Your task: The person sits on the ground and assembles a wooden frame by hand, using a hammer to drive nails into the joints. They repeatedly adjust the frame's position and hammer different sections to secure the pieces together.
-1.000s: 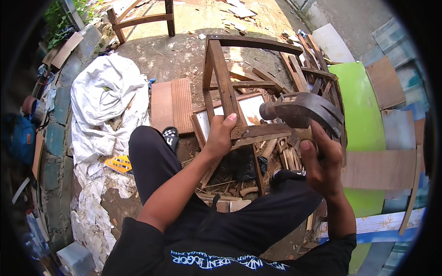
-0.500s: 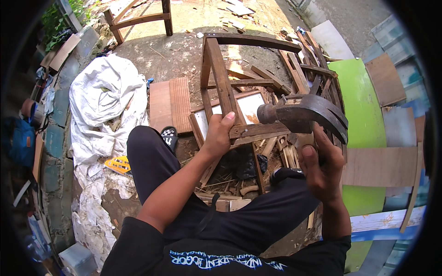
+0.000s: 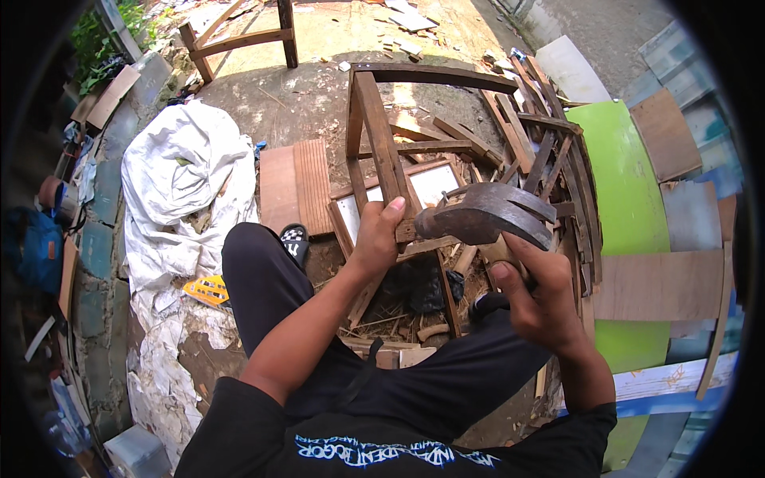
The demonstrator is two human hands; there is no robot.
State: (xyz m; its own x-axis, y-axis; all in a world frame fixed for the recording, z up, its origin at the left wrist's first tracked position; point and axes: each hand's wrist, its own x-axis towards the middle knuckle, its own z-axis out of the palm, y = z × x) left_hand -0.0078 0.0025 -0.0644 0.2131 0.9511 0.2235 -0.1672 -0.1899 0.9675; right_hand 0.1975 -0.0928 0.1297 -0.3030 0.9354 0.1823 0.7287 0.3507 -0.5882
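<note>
The dark steel claw hammer with a pale wooden handle (image 3: 488,217) has swung left, its striking face now right by the corner of the dark brown open wooden frame (image 3: 381,147), where half a second ago it hung farther right along the lower rail. And here's the right hand (image 3: 540,296), closed firmly round that handle, thumb laid along it, the forked claw pointing off to the right. Whether steel meets wood, I cannot tell from this angle. The left hand (image 3: 378,237) hasn't budged: it grips the frame low at that same corner, thumb on top, its other fingers mostly hidden. The frame itself stands tilted before the person, between the knees and beyond. Past it on the right, a jumbled heap of brown timber strips (image 3: 550,163) lies beside a glossy lime-green panel (image 3: 631,191); over to the left, reddish-brown flat boards (image 3: 295,183) rest next to a crumpled white cloth sheet (image 3: 179,155), with a yellow perforated plastic piece (image 3: 206,290) near the knee.
</note>
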